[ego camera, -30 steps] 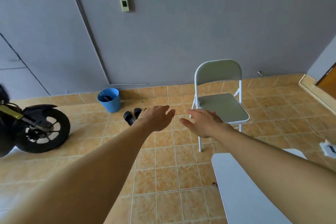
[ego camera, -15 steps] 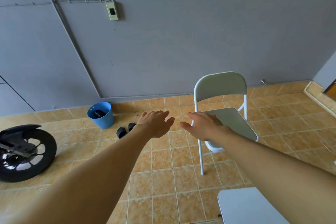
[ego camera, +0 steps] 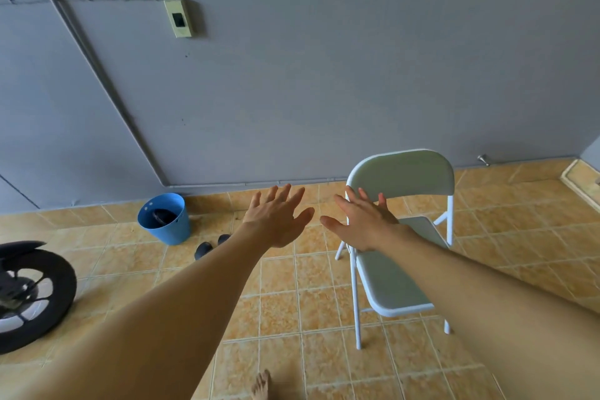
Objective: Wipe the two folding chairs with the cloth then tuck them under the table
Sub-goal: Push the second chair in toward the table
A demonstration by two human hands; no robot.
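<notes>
One grey-green folding chair (ego camera: 402, 178) with a white frame stands unfolded on the tiled floor near the grey wall, right of centre. Both my arms reach forward, palms down. My left hand (ego camera: 277, 216) hovers with fingers spread, left of the chair and apart from it. My right hand (ego camera: 363, 221) is stretched flat in front of the chair's left frame and backrest; whether it touches is unclear. Neither hand holds anything. No cloth, table or second chair is in sight.
A blue bucket (ego camera: 165, 217) with something dark inside stands by the wall at left, with dark slippers (ego camera: 209, 245) beside it. A motorcycle wheel (ego camera: 31, 294) is at the far left. My bare foot (ego camera: 261, 385) shows at the bottom edge. A raised step (ego camera: 581, 178) lies far right.
The view has lifted and closed in on the chair; the white surface at lower right has dropped out of sight. Both hands have spread their fingers and the right hand now overlaps the chair.
</notes>
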